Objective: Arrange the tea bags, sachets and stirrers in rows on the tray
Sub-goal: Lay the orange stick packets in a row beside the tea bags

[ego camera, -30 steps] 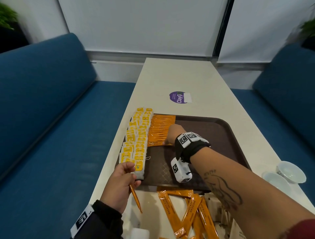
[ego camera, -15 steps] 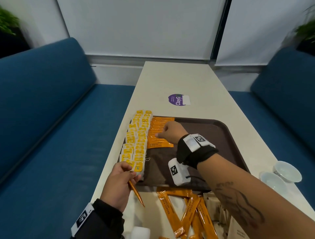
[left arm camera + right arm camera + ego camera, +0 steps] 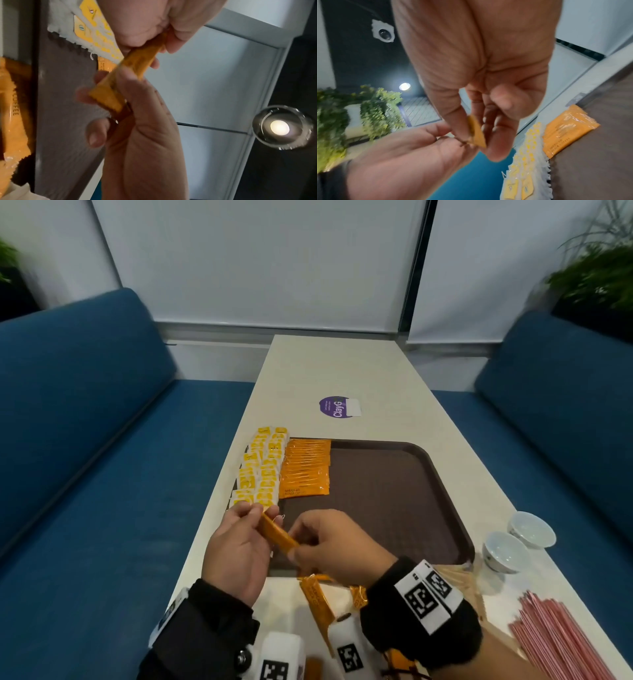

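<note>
you are holding one orange sachet between both hands, just above the near left corner of the tray. your left hand is pinching its far end; your right hand is pinching its near end, fingertips closing on the corner. beyond the grip, the sachet row is lying flat, touching the tea bags on its left. below the grip, loose sachets are waiting on the table. the risk, as i judge it: if you are pulling both ends, the sachet may tear or slip; setting it down askew may be nudging the row or snagging a tea bag string.
</note>
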`<state>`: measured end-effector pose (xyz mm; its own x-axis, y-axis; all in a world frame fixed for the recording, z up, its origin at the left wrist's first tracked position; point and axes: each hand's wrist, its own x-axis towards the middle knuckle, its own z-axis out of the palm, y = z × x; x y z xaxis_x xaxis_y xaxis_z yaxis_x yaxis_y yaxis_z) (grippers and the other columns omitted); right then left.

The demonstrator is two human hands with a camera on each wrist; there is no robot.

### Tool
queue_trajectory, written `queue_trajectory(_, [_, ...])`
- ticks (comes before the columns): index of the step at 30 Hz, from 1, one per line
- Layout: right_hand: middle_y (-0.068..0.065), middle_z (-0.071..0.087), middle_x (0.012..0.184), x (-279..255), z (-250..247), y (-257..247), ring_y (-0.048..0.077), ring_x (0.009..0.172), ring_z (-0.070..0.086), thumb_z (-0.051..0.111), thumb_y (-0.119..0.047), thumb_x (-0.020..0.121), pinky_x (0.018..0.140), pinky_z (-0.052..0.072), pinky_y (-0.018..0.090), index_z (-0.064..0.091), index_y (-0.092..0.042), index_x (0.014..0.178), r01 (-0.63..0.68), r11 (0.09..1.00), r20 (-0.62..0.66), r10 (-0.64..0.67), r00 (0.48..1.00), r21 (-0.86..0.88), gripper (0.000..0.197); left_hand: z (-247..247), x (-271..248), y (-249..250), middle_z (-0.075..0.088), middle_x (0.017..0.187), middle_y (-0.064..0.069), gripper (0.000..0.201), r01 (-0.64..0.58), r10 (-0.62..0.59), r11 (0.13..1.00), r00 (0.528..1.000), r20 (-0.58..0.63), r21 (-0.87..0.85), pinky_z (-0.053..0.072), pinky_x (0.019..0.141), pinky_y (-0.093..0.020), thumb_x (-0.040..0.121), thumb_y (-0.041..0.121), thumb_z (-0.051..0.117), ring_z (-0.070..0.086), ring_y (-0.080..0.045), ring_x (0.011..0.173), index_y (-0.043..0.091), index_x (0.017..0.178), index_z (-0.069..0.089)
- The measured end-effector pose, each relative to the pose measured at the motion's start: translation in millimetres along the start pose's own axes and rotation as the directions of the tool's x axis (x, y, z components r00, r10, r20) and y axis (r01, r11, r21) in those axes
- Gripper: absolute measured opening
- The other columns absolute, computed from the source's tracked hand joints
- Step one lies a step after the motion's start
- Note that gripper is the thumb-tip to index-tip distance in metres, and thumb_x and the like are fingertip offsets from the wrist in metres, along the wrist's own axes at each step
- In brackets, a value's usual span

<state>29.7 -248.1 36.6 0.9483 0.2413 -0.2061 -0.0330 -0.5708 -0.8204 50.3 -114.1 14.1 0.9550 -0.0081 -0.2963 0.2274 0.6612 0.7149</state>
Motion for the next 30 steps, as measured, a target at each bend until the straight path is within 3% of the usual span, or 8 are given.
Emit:
queue_trajectory(3, [0.001,0.067,0.076,-9,-7,8,0.016,0.067,0.067,0.062,-0.011,0.09,0.048,0.048,0.021,0.06,-0.016,0.088,-0.05,0.966,-0.024,0.058,0.998,0.255,0.006,0,-6,1,0.06,0.095,-0.008,0.022,-0.032,0.009,0.974,0.995,0.102,0.225,0.049,0.081,-0.035,0.098,0.004,0.038,0.059,-0.02,0.088,0.02,0.103,0.052])
queue_trajectory(7, [0.005,0.069,0.07,-18,-11,11,0.02,0.063,0.068,0.06,-0.007,0.09,0.048,0.051,0.026,0.056,-0.007,0.092,-0.054,0.814,-0.032,0.089,0.996,0.578,0.005,-4,-13,-7,0.066,0.095,-0.006,0.019,-0.091,-0.052,0.83,0.97,0.238,0.551,0.052,0.076,-0.035,0.091,0.004,0.05,0.063,-0.021,0.086,0.018,0.102,0.057])
queue_trajectory(11, [0.009,0.068,0.07,-24,-9,13,0.021,0.06,0.066,0.06,-0.01,0.09,0.045,0.05,0.025,0.051,-0.008,0.09,-0.069,0.767,-0.028,0.112,0.993,0.637,0.009,-4,-21,-11,0.066,0.088,-0.01,0.008,-0.136,-0.076,0.755,0.954,0.292,0.642,0.052,0.08,-0.044,0.089,0.006,0.055,0.063,-0.025,0.081,0.011,0.093,0.06])
queue_trajectory(15, [0.007,0.068,0.072,-24,-5,18,0.019,0.063,0.066,0.06,-0.012,0.09,0.049,0.05,0.025,0.053,-0.009,0.086,-0.063,0.748,-0.052,0.129,0.99,0.661,0.009,-5,-19,-10,0.065,0.088,-0.006,0.006,-0.191,-0.05,0.697,0.949,0.312,0.691,0.054,0.081,-0.041,0.087,0.01,0.059,0.063,-0.022,0.084,0.013,0.092,0.06])
queue_trajectory(20, [-0.001,0.065,0.081,-20,2,23,0.004,0.068,0.062,0.07,-0.016,0.084,0.058,0.051,0.02,0.061,-0.015,0.087,-0.064,0.902,-0.165,0.147,0.975,0.427,0.01,-11,-14,-8,0.057,0.075,-0.004,0.013,-0.285,-0.014,0.551,0.937,0.349,0.785,0.051,0.061,-0.025,0.091,0.006,0.054,0.055,-0.014,0.068,0.014,0.08,0.052])
queue_trajectory(22, [-0.001,0.061,0.101,-18,-1,27,0.01,0.086,0.06,0.078,-0.016,0.075,0.069,0.052,0.021,0.058,-0.025,0.102,-0.023,0.965,-0.276,0.098,0.956,0.262,0.035,-16,-10,-5,0.059,0.07,0.0,0.013,-0.33,-0.033,0.459,0.922,0.387,0.825,0.049,0.059,-0.024,0.092,0.007,0.054,0.055,-0.01,0.061,0.016,0.082,0.056])
queue_trajectory(25, [-0.014,0.049,0.111,-16,-10,25,0.004,0.094,0.051,0.078,-0.011,0.072,0.073,0.048,0.015,0.047,-0.042,0.12,0.083,0.986,-0.332,-0.031,0.943,0.146,0.065,-26,-4,-2,0.06,0.069,0.009,0.013,-0.426,-0.049,0.197,0.895,0.443,0.883,0.044,0.061,-0.021,0.09,0.016,0.057,0.053,-0.004,0.062,0.027,0.084,0.062])
queue_trajectory(30, [-0.016,0.06,0.091,-3,-18,21,0.001,0.088,0.055,0.07,-0.021,0.081,0.082,0.051,0.027,0.069,-0.031,0.099,0.033,0.968,-0.155,-0.073,0.985,-0.248,0.02,-27,1,1,0.063,0.077,0.012,0.019,-0.439,-0.032,0.153,0.893,0.449,0.885,0.039,0.063,-0.016,0.089,0.016,0.059,0.054,-0.002,0.074,0.033,0.084,0.064])
